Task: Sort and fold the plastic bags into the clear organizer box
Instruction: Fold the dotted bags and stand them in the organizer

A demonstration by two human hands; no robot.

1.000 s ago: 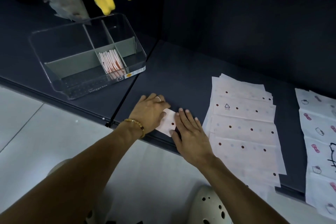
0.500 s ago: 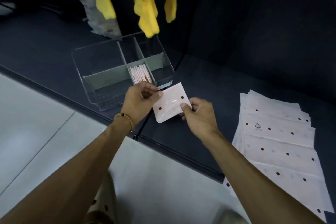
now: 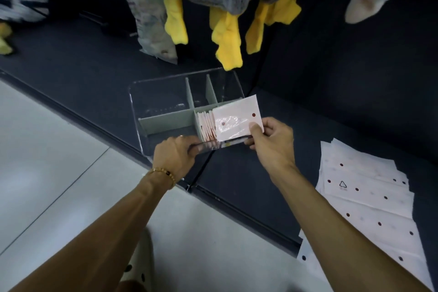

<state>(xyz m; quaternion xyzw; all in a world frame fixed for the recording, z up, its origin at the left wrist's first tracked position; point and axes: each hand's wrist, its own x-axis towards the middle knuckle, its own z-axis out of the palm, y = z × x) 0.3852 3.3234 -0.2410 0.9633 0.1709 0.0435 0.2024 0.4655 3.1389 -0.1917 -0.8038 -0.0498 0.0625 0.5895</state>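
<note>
I hold my left hand (image 3: 176, 157) gripped on the near wall of the clear organizer box (image 3: 163, 92) to steady it on the desk (image 3: 237, 173), while my right hand (image 3: 269, 141) pinches the folded bag (image 3: 234, 118) upright over the compartment beside the filed bags (image 3: 207, 127).

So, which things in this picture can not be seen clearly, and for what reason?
- Head view: left hand fingertips, hidden behind the organizer box front wall.
- Head view: count of folded bags in the compartment, too small and packed; the held bag covers some.
- Head view: flat bag stack, cut off by the right and bottom edges.
- Head view: grey and yellow hanging fabric, cut off by the top edge and blurred.
</note>
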